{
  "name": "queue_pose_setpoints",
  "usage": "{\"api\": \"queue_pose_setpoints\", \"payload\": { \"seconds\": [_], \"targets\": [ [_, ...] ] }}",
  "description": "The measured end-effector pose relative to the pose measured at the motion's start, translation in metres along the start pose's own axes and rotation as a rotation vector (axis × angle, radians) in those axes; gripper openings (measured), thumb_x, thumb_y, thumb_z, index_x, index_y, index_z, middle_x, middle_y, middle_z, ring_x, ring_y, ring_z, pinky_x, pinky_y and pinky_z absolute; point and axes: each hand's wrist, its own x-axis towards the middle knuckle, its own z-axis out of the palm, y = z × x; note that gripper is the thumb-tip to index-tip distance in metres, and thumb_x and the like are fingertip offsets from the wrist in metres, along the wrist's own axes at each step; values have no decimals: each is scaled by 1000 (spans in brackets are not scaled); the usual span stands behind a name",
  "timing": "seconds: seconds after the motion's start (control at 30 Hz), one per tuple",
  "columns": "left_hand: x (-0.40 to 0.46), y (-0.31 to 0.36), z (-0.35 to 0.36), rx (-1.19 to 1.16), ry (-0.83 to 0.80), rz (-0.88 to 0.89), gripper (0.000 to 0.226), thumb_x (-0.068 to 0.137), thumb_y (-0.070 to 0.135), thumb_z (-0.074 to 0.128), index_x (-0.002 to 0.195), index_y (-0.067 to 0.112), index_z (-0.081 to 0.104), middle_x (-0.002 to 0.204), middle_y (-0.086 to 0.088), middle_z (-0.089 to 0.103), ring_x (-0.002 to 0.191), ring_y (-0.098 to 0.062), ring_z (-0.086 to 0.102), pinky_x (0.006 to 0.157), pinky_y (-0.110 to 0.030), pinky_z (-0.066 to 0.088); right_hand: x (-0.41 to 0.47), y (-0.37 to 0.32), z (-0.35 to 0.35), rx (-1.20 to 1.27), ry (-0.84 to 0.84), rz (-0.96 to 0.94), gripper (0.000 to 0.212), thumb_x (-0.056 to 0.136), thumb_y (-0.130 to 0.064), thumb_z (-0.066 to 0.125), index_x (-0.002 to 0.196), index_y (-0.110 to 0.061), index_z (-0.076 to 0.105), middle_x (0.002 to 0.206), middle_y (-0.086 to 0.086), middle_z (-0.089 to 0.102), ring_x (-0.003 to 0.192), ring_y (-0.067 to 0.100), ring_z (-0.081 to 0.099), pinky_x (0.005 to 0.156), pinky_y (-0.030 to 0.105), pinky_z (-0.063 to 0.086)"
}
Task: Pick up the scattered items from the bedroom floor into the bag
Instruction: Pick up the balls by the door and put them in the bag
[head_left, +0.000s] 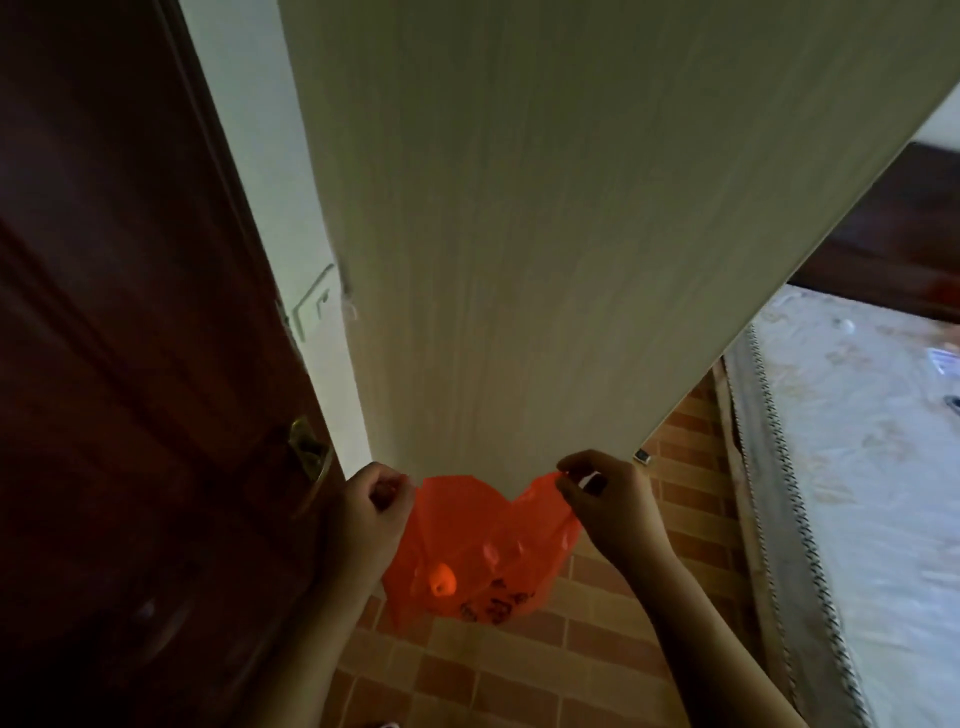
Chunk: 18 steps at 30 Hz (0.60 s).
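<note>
Holding orange bag (483, 551) | left hand (371, 512), right hand (605, 499) pinching rim

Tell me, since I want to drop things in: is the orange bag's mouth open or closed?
Being pulled open: the left hand and right hand each pinch a top edge of the orange bag, holding them apart.

A floor (519, 670) of orange-brown brick-pattern tiles is seen below, bordered at right by a bed (857, 467). The bed is covered by a pale patterned mattress (883, 426), on which a few small items, too blurred to be identified, are scattered near the right edge.
</note>
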Motion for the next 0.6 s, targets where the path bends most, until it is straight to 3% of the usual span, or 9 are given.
{"api": "queue_pose_setpoints", "payload": {
  "seconds": [0.17,0.27,0.4,0.6],
  "targets": [
    [22,-12,17,-36,-86,77,12,86,47,67,78,39,63,72,13,69,71,-7,69,66,-41,60,-2,1,-2,-26,88,54,18,93,-15,76,106,-28,76,92,-17,71,74,-7,64,56,8,49],
    [27,-12,28,-19,-113,90,21,86,55,62,81,35,65,76,13,70,75,-8,70,69,-42,61,-5,7,-10,-72,107,62,18,93,-17,76,108,-28,75,95,-19,70,78,-8,64,57,8,50],
    [23,-3,41,20,-147,83,13,92,37,73,84,29,67,78,15,69,77,-6,69,70,-40,61,-11,23,-23,-110,128,69,19,93,-16,76,109,-27,76,96,-18,71,77,-8,64,57,7,49],
    [8,10,65,74,-161,113,13,94,30,74,83,27,66,76,17,67,75,0,65,64,-25,48,-17,57,-36,-79,123,94,17,94,-14,75,108,-24,76,96,-15,71,71,-2,65,58,11,48]
  ]
}}
